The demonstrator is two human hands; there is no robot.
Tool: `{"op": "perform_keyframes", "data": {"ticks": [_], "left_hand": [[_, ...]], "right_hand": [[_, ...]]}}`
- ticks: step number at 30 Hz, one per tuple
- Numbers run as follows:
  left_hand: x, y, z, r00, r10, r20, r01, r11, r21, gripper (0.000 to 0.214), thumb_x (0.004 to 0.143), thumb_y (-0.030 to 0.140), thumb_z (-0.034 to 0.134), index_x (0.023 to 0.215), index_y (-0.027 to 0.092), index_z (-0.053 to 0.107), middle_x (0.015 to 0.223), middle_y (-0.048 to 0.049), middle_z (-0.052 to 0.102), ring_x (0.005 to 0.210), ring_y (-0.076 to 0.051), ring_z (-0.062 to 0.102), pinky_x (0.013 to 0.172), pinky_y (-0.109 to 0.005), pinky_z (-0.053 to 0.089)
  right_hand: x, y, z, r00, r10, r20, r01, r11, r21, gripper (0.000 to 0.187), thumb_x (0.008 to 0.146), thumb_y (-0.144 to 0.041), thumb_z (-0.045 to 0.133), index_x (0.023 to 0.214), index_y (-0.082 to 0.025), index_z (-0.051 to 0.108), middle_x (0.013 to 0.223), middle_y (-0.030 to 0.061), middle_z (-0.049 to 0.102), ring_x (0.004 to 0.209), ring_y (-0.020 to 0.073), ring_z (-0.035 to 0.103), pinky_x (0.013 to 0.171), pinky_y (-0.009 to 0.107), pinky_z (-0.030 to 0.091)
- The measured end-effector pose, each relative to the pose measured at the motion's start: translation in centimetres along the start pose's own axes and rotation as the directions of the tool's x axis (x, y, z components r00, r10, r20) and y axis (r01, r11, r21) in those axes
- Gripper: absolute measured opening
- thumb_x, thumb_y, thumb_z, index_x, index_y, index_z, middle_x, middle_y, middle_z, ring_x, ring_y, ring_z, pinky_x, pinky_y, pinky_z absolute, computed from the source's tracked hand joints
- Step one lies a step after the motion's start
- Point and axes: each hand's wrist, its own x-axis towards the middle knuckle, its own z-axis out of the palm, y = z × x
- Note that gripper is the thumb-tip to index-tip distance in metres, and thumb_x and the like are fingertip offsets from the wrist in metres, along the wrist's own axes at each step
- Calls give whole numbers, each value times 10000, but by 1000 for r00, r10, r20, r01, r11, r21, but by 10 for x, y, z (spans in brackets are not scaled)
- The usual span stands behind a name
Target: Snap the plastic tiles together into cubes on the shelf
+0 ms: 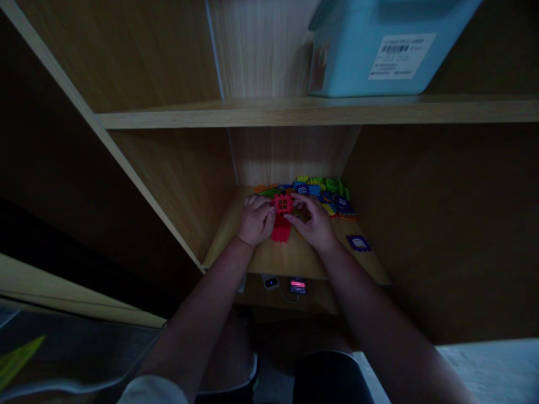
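Both my hands reach into a low wooden shelf compartment. My left hand [255,220] and my right hand [314,223] are closed from either side on a red plastic interlocking tile piece [281,217] made of joined squares, held just above the shelf board [290,261]. Behind them lies a heap of coloured interlocking tiles [322,192] in green, blue, yellow and orange. A single purple tile [358,243] lies apart on the board to the right of my right hand.
A light blue plastic bin [379,47] with a white label stands on the shelf above. Wooden side walls close in the compartment on both sides. Below the board two small devices with lit screens [297,286] show near my knees.
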Motion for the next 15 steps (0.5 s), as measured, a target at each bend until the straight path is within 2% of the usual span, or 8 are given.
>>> {"op": "perform_keyframes", "data": {"ticks": [4,7,11,15], "left_hand": [[0,-1,-1,999,-47,4,47,999,4,453,1095,456,326,837,238,628,935,-94,705,914,-258,622,876,-467,476],[-2,-9,-3,990,-116,-80,115,993,-19,473,1104,460,302,880,236,654,981,-104,700,985,-266,633,921,-472,481],[-6,-28,-1,950,-242,-196,241,970,-33,485,1115,442,286,1017,225,709,1067,-123,700,1123,-285,620,1002,-484,473],[-8,-45,8,928,-315,-196,319,948,-13,549,1123,466,258,1048,207,736,1095,-125,691,1115,-269,626,1002,-451,489]], "right_hand": [[-1,2,0,999,33,-9,-33,999,30,498,879,-527,818,1299,-309,664,1052,43,709,975,258,668,926,437,581],[-2,1,-2,998,66,-11,-65,995,78,468,868,-513,832,1246,-287,673,1042,35,696,957,232,654,909,398,569],[-5,3,-8,985,142,102,-156,977,145,393,897,-530,788,1171,-266,687,1037,32,704,952,217,652,879,371,555],[-14,5,-11,965,189,182,-218,963,157,368,906,-534,778,1148,-271,687,1063,41,717,970,228,658,886,388,550]]}}
